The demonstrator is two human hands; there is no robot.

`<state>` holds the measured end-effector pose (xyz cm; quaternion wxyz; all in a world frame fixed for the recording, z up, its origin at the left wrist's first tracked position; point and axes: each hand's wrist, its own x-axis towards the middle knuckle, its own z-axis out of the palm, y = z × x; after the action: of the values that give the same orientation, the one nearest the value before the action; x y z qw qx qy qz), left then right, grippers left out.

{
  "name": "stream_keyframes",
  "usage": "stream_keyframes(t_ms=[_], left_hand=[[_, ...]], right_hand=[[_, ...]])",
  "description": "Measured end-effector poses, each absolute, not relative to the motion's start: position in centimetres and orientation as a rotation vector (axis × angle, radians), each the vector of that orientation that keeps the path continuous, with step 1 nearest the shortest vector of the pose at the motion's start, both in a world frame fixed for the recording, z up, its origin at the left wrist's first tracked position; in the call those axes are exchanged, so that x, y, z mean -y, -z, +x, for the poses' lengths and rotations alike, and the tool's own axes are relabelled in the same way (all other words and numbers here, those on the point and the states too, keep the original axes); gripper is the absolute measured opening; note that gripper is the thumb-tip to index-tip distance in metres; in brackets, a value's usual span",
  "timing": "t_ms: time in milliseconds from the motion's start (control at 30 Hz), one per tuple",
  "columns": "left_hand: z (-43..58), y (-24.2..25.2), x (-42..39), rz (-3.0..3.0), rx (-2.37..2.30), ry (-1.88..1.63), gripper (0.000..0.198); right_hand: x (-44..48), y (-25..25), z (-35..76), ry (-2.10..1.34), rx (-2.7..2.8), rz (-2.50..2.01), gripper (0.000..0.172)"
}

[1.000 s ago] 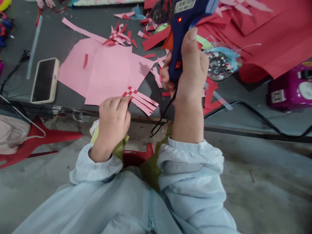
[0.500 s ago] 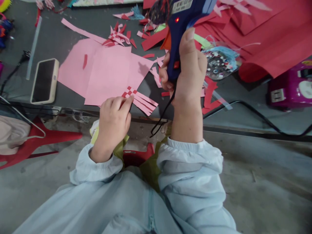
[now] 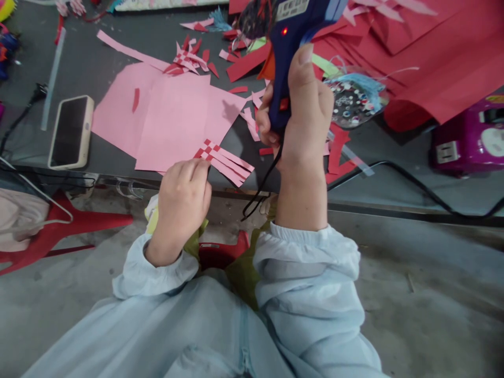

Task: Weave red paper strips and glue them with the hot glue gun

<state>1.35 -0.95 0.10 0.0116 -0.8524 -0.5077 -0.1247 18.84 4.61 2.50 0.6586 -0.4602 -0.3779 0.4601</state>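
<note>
My right hand is wrapped round the handle of a blue glue gun, held upright above the table with its red light on and its black cord hanging down. My left hand is closed at the table's near edge, pinching the corner of a small weave of red and pink paper strips. Loose pink strip ends fan out to the right of the weave. Both sleeves are light blue.
Pink paper sheets lie on the dark table, with a phone at left. Red paper sheets and scraps cover the back right. A purple device and a black cable sit at right. A red stool stands below left.
The glue gun and my right hand have shifted slightly left and up. My left fingers have curled in at the weave's corner.
</note>
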Motion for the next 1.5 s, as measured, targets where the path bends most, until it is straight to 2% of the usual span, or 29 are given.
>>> stream_keyframes(t_ms=[133, 533, 767, 1033, 1267, 1500], left_hand=[[1.42, 0.01, 0.79, -2.644, 1.571, 0.329, 0.042], [1.39, -0.19, 1.19, -2.636, 1.546, 0.371, 0.028], [1.51, -0.09, 0.85, -2.62, 1.521, 0.305, 0.039], [0.9, -0.36, 1.27, -2.688, 1.556, 0.388, 0.022], [0.73, -0.37, 1.13, -2.694, 1.545, 0.356, 0.044], [0.71, -0.35, 1.0, -2.708, 1.537, 0.412, 0.026]], right_hand=[[-4.64, -2.43, 18.83, -1.042, 0.841, -1.026, 0.057], [-4.57, -2.54, 18.78, -1.047, 0.86, -1.04, 0.059], [-4.35, -2.83, 18.7, -1.061, 0.849, -1.046, 0.058], [-4.29, -2.66, 18.73, -1.057, 0.834, -0.999, 0.057], [-4.24, -2.76, 18.72, -1.048, 0.877, -1.045, 0.06], [-4.29, -2.7, 18.71, -1.04, 0.877, -1.033, 0.058]])
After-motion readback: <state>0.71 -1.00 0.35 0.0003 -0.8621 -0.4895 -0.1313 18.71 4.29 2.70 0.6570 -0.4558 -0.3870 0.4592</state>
